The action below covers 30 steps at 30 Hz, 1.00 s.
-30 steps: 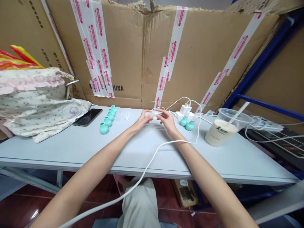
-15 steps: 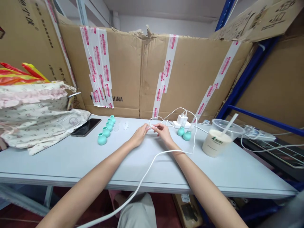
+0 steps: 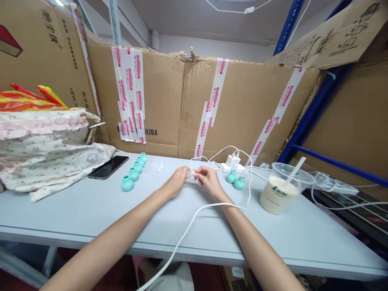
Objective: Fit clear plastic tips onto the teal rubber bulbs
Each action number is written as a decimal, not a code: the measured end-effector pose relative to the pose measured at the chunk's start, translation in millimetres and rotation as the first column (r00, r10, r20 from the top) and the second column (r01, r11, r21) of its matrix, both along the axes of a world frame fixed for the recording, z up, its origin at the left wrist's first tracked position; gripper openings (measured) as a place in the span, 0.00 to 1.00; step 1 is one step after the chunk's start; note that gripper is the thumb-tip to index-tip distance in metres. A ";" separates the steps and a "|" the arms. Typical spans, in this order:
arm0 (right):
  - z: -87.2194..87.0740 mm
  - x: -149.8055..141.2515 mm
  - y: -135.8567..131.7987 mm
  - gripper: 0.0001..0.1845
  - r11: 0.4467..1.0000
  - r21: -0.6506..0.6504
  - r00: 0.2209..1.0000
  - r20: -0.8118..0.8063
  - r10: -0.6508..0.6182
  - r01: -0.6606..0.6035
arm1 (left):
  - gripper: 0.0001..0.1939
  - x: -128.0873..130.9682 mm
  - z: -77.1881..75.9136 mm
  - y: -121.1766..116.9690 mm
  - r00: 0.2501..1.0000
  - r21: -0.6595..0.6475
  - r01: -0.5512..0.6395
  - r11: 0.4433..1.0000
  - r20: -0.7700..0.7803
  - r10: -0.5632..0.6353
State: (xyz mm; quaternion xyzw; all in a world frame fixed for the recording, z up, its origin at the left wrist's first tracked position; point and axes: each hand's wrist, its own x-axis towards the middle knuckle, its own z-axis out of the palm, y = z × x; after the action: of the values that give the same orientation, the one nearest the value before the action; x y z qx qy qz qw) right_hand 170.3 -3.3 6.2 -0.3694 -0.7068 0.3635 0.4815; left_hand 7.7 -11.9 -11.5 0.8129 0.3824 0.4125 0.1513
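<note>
My left hand [image 3: 178, 180] and my right hand [image 3: 207, 178] meet over the middle of the table, fingertips pinched on a small clear plastic piece [image 3: 190, 173] between them. Its exact shape is mostly hidden by the fingers. Left of my hands runs a row of several mint-green rubber bulbs [image 3: 127, 184] with open necks. Beside that row lie small clear plastic pieces [image 3: 159, 166]. To the right of my right hand stand two mint-green bulbs [image 3: 239, 183] with clear tips fitted on top.
A white cable [image 3: 194, 220] crosses over my right forearm from a charger in a power strip [image 3: 226, 167]. A drink cup with a straw [image 3: 277, 194] stands at the right. A phone [image 3: 108, 167] and a floral cloth bag [image 3: 45, 153] are at the left; cardboard [image 3: 163, 93] walls the back.
The view has tilted up a little, so everything sits lower in the picture. Both hands stay together on the clear piece, which shows slightly more between the fingertips.
</note>
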 end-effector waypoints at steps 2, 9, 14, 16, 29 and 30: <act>2.2 2.3 -2.1 0.13 1.000 -0.004 0.999 0.030 0.012 -0.012 | 0.05 -0.7 1.0 -2.3 0.997 0.033 -0.018 0.999 -0.079 0.020; -0.5 5.4 -2.5 0.11 0.997 -0.023 0.991 0.112 0.078 -0.076 | 0.09 -2.1 9.1 -10.5 0.955 0.029 -0.033 0.999 -0.294 0.040; -11.6 6.0 6.1 0.11 0.990 -0.096 0.989 0.098 0.108 -0.099 | 0.09 -1.2 3.0 -4.5 0.931 0.067 -0.025 0.997 -0.362 0.048; -15.5 6.0 9.8 0.14 0.981 -0.144 0.987 0.073 0.143 -0.131 | 0.09 -0.1 0.1 0.1 0.938 0.063 -0.028 0.998 -0.344 0.048; -4.7 2.8 4.6 0.25 0.922 -0.335 0.981 -0.045 0.189 -0.193 | 0.14 9.5 4.4 -7.4 0.948 0.152 -0.023 0.988 -0.312 0.070; -5.0 4.1 5.1 0.26 0.919 -0.347 0.983 -0.066 0.174 -0.186 | 0.16 8.3 7.1 -7.9 0.953 0.154 -0.026 0.988 -0.295 0.071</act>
State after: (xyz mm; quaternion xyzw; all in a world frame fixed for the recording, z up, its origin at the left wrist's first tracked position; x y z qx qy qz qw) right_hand 174.3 1.9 1.3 -0.3770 -0.6530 0.5328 0.3841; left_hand 16.0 -19.9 -4.4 0.8653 0.3888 0.3157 0.0205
